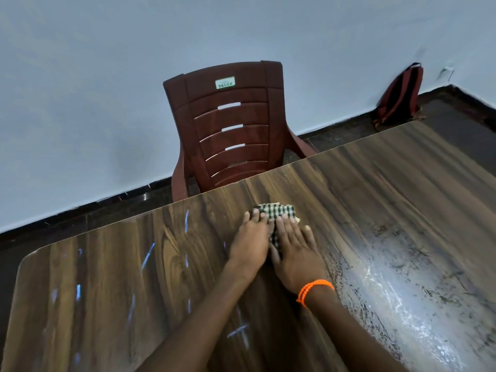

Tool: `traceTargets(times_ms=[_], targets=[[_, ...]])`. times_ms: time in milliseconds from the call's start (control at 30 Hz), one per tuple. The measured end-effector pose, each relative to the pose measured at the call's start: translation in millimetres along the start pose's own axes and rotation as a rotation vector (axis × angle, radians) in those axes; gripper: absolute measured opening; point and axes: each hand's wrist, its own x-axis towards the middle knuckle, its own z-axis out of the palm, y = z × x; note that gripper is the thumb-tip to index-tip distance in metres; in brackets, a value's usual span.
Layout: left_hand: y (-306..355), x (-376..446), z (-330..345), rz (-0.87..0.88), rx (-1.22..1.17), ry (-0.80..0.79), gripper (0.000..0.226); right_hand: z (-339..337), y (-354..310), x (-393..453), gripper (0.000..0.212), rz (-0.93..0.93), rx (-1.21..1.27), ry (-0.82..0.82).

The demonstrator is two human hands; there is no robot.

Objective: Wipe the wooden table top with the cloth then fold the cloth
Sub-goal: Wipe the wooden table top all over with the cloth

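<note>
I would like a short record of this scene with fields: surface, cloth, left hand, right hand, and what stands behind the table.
surface: wooden table top, shiny glare on its right part
cloth: checked cloth, small and bunched, lying on the table
left hand: left hand flat, fingers straight, pressing on the cloth
right hand: right hand flat on the cloth, orange bracelet at the wrist
behind the table: brown plastic chair; backpack against the wall

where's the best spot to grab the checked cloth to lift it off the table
Probably the far edge of the checked cloth, which sticks out past the fingertips toward the chair. The left hand and right hand lie flat over the near part, so only that far strip is free. Pinch it from the far side, since it lies flat on the wooden table top.
</note>
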Motion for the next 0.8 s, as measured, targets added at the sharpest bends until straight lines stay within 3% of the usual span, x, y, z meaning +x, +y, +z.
traceTargets(times_ms=[300, 500, 800], targets=[[23.1, 95.1, -9.8, 0.028, -0.169, 0.038, 0.031, -18.9, 58.4, 85.7, 0.069, 0.155, 0.037, -0.03], [-6.7, 120.7, -23.4, -0.085, -0.241, 0.028, 0.024, -21.0, 40.6, 132.8, 0.069, 0.151, 0.101, -0.069], [-52.9, 89.8, -40.3, -0.226, -0.254, 0.066, 0.016, -11.0, -12.6, 143.2, 0.068, 0.002, 0.092, -0.124]])
